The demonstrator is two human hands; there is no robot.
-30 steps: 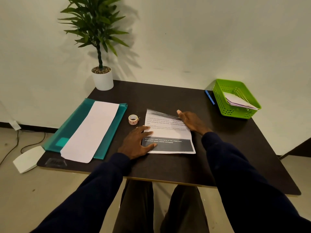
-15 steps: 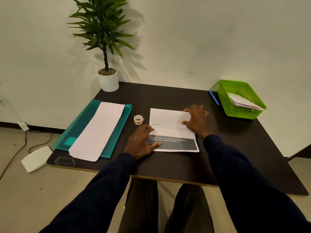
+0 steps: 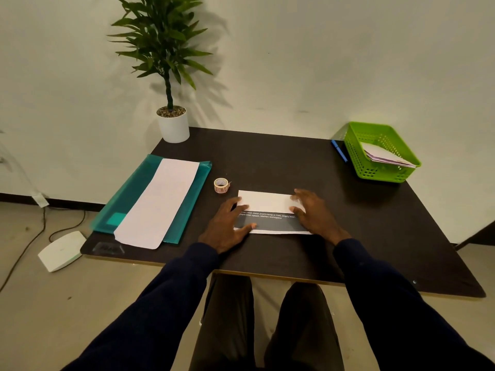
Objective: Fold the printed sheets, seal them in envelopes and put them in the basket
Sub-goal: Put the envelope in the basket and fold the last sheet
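Tabletop (image 3: 267, 162) bears folded sheet (image 3: 263, 202) between left hand (image 3: 227, 226) and right hand (image 3: 313, 215).

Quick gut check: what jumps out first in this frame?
The left hand and right hand press flat on a partly folded printed sheet at the front centre of the dark table. A bright green basket holding envelopes sits at the far right corner. A teal folder under long white paper lies on the left.

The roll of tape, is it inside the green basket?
No: the roll of tape lies on the table beside the printed sheet, far from the green basket.
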